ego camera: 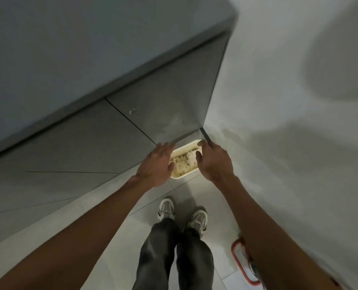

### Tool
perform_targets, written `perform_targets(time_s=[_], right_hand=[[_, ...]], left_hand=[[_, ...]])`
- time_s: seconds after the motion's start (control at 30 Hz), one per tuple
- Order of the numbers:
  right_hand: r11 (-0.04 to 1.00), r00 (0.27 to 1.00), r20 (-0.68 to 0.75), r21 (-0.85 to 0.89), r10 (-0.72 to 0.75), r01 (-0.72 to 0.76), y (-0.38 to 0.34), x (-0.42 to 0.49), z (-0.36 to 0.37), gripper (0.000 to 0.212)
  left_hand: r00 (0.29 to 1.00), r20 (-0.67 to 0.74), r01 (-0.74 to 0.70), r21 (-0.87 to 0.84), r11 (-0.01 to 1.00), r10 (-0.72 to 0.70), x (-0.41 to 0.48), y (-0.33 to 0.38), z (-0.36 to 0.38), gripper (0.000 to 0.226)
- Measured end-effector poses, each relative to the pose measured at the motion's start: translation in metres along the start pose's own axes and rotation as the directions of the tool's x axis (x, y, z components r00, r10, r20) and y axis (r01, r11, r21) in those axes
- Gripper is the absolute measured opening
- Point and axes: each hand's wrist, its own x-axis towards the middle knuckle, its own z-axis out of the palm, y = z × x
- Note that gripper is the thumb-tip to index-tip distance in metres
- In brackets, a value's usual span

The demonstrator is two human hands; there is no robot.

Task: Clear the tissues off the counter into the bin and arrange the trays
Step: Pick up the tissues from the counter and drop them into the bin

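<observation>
A small white bin (pixel 189 146) stands on the floor in the corner between the grey cabinet and the white wall. Crumpled tissues (pixel 183 162) lie inside it. My left hand (pixel 156 164) hovers over the bin's left side with its fingers relaxed and nothing in it. My right hand (pixel 212 162) is above the bin's right side, fingers loosely curled, holding nothing I can see. The frame is blurred. No trays are in view.
The grey counter (pixel 69 59) fills the upper left, with grey cabinet doors (pixel 157 101) below it. A white wall (pixel 289 101) runs along the right. My shoes (pixel 182 214) stand on pale floor tiles. A red-rimmed object (pixel 239 254) sits on the floor at lower right.
</observation>
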Motion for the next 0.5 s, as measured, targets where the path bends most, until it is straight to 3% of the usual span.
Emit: perform_targets(time_s=[0.27, 0.5], right_hand=[[0.989, 0.979, -0.154, 0.043, -0.133, 0.141, -0.084, -0.101, -0.166, 0.037], [0.961, 0.955, -0.227, 0.155, -0.191, 0.229, -0.148, -0.159, -0.255, 0.036]], left_hand=[[0.959, -0.278, -0.008, -0.235, 0.972, -0.059, -0.156, 0.053, -0.158, 0.06], [0.855, -0.463, 0.033, -0.402, 0.915, -0.234, -0.254, 0.058, -0.222, 0.052]])
